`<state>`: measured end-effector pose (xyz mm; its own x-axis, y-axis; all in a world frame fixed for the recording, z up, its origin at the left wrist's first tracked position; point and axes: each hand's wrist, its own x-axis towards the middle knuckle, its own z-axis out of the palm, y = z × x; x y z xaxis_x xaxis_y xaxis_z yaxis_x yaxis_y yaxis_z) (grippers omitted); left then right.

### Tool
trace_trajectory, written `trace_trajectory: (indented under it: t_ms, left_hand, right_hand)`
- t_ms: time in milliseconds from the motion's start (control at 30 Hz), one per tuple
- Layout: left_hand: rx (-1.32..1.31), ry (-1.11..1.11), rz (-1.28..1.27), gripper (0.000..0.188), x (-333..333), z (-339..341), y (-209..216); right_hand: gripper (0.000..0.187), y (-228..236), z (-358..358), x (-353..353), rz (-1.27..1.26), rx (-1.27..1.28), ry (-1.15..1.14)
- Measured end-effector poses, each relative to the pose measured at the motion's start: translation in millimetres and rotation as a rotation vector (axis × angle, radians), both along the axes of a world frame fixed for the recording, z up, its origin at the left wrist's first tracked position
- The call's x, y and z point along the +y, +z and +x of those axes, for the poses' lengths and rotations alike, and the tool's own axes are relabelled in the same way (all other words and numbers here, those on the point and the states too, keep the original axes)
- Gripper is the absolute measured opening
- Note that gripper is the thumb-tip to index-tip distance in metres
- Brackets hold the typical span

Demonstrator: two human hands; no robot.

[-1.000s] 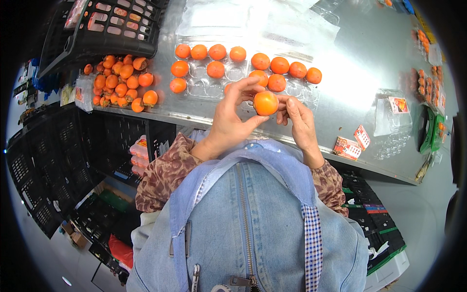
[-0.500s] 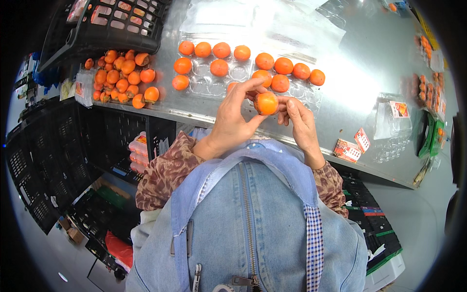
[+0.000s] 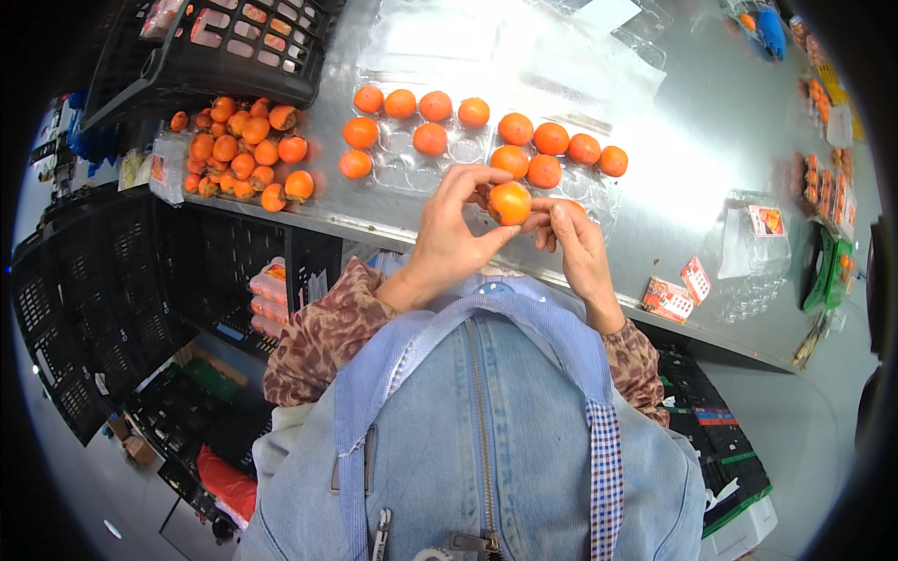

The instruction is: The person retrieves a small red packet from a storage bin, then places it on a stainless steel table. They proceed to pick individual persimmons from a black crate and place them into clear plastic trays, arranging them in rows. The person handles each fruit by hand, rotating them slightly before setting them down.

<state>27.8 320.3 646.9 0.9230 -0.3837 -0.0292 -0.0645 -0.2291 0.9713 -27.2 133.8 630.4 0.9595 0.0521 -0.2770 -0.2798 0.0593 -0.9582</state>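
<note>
With the held persimmon (image 3: 510,203) as the centre of the clock, two red-and-white cards (image 3: 668,299) lie at four o'clock on the steel table (image 3: 673,201), their print too small to read. At three o'clock a label (image 3: 767,222) picturing orange fruit sits on clear packs (image 3: 744,257); its lettering is likewise too small to make out. At nine o'clock another clear pack (image 3: 168,166) carries a label, and between six and seven a zip pull (image 3: 382,528) shows dark lettering on white. The persimmon is between the two hands, near the table's front edge. The left hand (image 3: 449,230) comes in from eight o'clock and grips it, thumb and forefinger curved in a C and parted by the fruit's width: the thumb tip sits at its six o'clock side, the forefinger arches over at eleven. The right hand (image 3: 578,248) is at four o'clock, fingers bent and thumb close to the forefinger, tips at the fruit's three o'clock edge; whether they press on it cannot be told. At ten o'clock the left tray (image 3: 402,171) shows seven persimmons, and at one o'clock the right tray (image 3: 599,187) shows six. A loose pile (image 3: 241,150) lies between nine and ten, just below a black crate (image 3: 271,86).
</note>
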Motion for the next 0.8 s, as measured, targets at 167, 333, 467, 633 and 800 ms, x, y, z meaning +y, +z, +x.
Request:
trace_trajectory:
  t_ms: [167,333,467,633,800]
  left_hand:
    - [-0.138,0.041,0.101,0.051,8.2,4.4,2.7]
    - [0.001,0.139,0.077,0.054,31.3,11.5,-3.6]
    - [-0.014,0.383,-0.153,0.045,66.8,24.3,-16.0]
    - [-0.181,0.732,-0.100,0.046,138.1,62.4,-29.4]
    - [-0.515,0.872,0.482,0.045,218.5,107.4,-27.4]
  right_hand:
    - [0.043,2.2,-0.3,0.2,-0.026,0.031,0.014]
    - [0.043,4.0,-1.8,-0.2,-0.084,0.070,0.019]
    - [0.042,1.9,1.4,1.4,-0.082,0.068,0.027]
    - [0.043,-0.6,3.0,1.8,-0.063,0.080,0.031]
    - [0.044,-0.3,4.7,2.7,-0.078,0.084,0.048]
